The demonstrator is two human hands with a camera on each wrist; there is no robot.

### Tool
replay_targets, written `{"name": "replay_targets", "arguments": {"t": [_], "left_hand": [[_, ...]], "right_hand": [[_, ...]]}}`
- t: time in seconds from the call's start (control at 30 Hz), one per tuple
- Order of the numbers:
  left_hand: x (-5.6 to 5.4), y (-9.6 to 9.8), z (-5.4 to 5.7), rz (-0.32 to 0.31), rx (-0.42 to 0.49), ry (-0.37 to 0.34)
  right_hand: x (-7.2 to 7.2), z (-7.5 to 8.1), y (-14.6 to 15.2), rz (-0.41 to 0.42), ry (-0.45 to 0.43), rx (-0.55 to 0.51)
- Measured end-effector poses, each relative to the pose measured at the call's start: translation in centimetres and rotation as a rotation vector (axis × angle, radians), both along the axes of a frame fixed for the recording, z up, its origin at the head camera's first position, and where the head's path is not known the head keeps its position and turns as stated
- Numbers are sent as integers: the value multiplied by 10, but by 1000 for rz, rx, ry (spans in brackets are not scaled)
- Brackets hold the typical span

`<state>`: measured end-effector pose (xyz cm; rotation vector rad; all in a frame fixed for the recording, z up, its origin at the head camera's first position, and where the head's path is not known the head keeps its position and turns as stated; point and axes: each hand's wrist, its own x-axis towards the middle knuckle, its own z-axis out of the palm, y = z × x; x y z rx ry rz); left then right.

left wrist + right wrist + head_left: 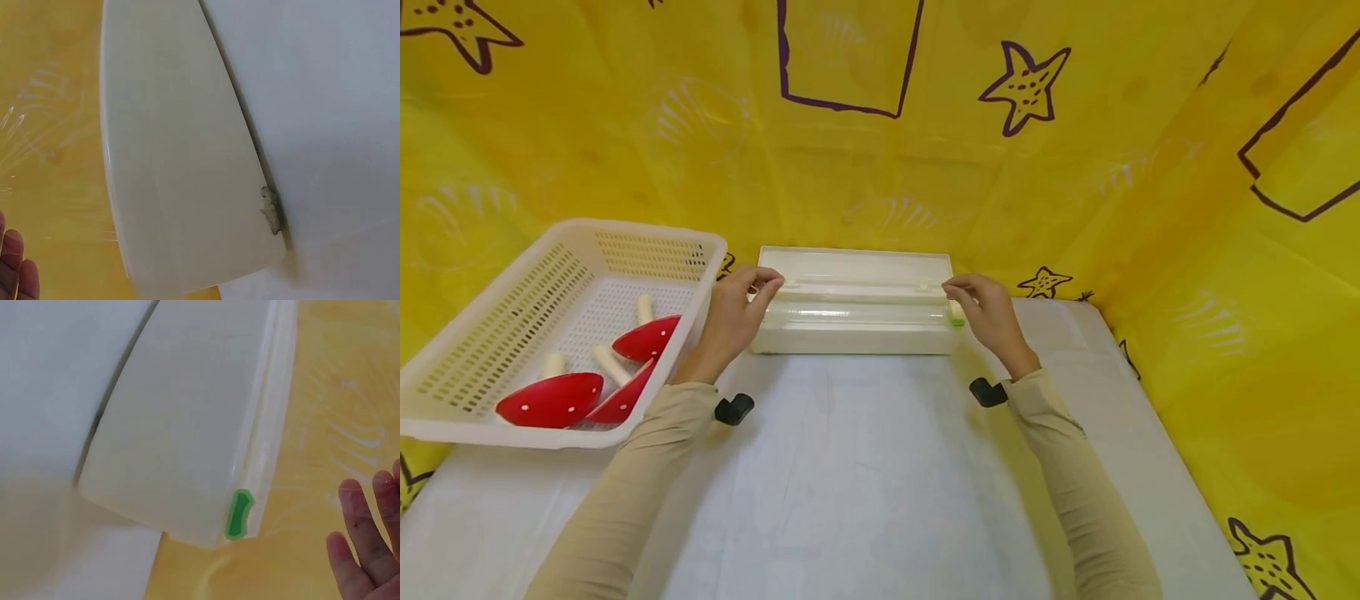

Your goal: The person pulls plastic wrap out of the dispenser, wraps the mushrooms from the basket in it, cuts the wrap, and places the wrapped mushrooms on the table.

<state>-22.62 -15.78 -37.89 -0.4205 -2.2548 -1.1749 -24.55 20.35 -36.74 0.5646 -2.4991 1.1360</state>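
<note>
A cream cling film dispenser (850,342) lies lengthwise at the back of the table, its lid (850,260) raised against the yellow backdrop. Inside is a shiny clear roll (857,313). My left hand (730,312) pinches the cling film between thumb and fingers at the left end. At the right end my right hand (992,317) pinches its other corner. Clear cling film (69,206) shows as shiny creases beside the dispenser in the left wrist view. In the right wrist view, fingers are extended beside the film, near the dispenser's green end piece (239,515).
A white plastic basket (718,250) stands on the left, close to my left forearm. It holds red mushroom-like pieces (550,400) with white dots and cream stems. A white cloth (865,483) covers the table. Yellow patterned sheeting (1112,108) hangs behind and to the right.
</note>
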Motion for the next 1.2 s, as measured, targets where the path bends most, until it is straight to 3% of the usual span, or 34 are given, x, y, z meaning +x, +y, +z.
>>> {"name": "replay_targets", "arguments": {"t": [0.27,0.67,0.9,1.2], "left_hand": [[-1,2,8,-4,26,45],[1,3,21,-5,33,50],[2,2,29,14,23,50],[3,3,38,14,38,55]], "right_hand": [[1,7,-1,-14,-17,-72],[2,18,-1,-16,-6,-98],[1,25,-3,-9,55,-124],[4,35,-3,-21,28,-130]]}}
